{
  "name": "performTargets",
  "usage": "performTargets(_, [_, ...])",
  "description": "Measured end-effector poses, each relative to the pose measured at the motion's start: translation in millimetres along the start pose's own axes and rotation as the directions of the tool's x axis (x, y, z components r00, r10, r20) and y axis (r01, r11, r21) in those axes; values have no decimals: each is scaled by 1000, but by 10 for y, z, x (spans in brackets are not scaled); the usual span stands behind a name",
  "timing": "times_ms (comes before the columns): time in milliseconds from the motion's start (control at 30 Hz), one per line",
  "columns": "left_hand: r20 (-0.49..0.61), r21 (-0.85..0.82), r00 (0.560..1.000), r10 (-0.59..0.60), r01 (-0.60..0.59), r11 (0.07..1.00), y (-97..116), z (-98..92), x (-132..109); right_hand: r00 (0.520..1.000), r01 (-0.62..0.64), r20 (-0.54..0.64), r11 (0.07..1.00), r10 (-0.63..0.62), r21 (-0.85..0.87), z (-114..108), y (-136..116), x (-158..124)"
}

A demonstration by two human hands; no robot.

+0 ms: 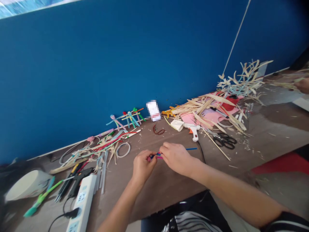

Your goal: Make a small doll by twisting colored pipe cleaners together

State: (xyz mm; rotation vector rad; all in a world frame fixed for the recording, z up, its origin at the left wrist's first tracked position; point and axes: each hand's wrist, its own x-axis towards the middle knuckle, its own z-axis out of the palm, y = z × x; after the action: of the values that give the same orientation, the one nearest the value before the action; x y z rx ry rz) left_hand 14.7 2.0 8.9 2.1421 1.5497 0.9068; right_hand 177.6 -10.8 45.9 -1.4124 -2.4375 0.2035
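Note:
My left hand (144,164) is closed in a pinch on a small pink and blue bundle (152,157), which looks like twisted pipe cleaners. Close beside it, my right hand (175,156) pinches the blue pipe cleaner (191,149), whose straight end sticks out to the right beyond the knuckles. A short pink length shows between the two hands, just above the table. The fingers hide much of the twisted part. Beyond my right hand lies a white hot glue gun (194,131), its cord running down behind that hand.
Small pipe-cleaner figures (132,118) lean on the blue wall (120,64). Black-handled scissors (225,140) and a heap of pale dried strips (200,108) lie right. A clear tape ring (123,150), power strip (83,199) and white tub (30,185) are left. Another person's hand (303,85) shows far right.

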Motion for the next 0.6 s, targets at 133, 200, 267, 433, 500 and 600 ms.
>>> performTargets(133, [124,-114,991,53,-39,993,14,-90,25,998,47,32,985,-53,164,-103,191,128])
performTargets(200, [202,-234,979,16,33,972,6,-120,25,985,24,151,924,-88,382,-99,324,213])
performTargets(267, [261,-358,964,-47,142,923,-8,-122,14,926,-77,331,769,-180,635,-49,432,281])
performTargets(433, [177,-587,953,-247,304,751,-32,-26,-2,920,-293,376,442,-111,848,202,417,280])
performTargets(500, [103,-589,945,-309,309,747,-38,12,6,961,-253,277,472,18,845,288,322,221])
performTargets(600, [1,-478,940,-341,300,825,-48,40,11,989,-144,124,694,80,706,333,178,109])
